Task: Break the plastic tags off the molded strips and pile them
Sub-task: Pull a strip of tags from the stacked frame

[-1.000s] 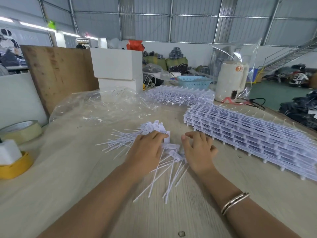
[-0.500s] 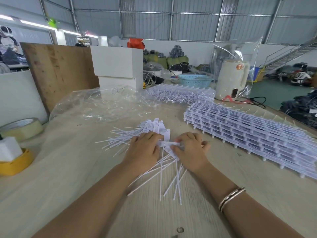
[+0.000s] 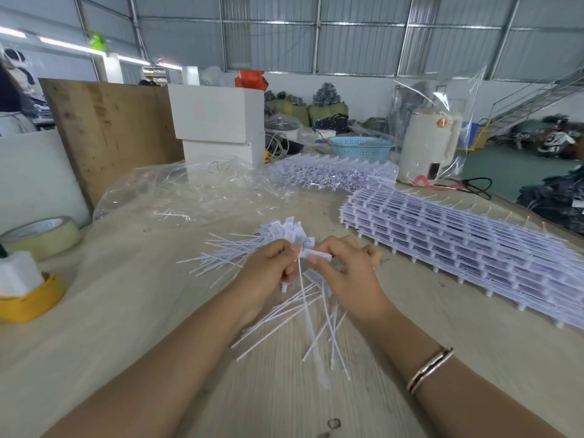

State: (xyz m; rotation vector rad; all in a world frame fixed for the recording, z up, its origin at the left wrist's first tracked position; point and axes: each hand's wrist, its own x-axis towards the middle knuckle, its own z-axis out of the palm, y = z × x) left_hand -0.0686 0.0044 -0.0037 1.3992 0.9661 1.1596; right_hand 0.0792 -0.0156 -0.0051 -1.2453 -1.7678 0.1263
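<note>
Where our fingertips meet, just above the table point(image 3: 126, 311), we pinch one strip of tags point(image 3: 319, 256) between both hands: the left hand point(image 3: 268, 270) curls its fingers round the near end and the top of a thin tail, and the right hand point(image 3: 347, 273) grips the flat white heads with thumb and forefinger. From that grip the long tails point(image 3: 311, 320) hang down and fan towards us over the wood, some resting on it.

We judge these pieces very light, thin and springy; the tails bend freely, so they give no purchase. The small flat heads look stiffer, and that is where we would take hold, close on either side of the joint, so that a short twist or bend snaps it rather than flexing the whole strip. The plastic looks smooth, so a firm pinch matters more than force.

Just beyond the left hand lies the pile of loose tags point(image 3: 240, 248), heads bunched, tails splayed leftward. To the right, well apart from the hands, sits the stack of molded strips point(image 3: 474, 245), still whole; a second batch point(image 3: 331, 173) lies farther back in clear wrapping. A crumpled clear bag point(image 3: 189, 194) is behind the pile, and tape rolls point(image 3: 44, 235) sit at the left edge.
</note>
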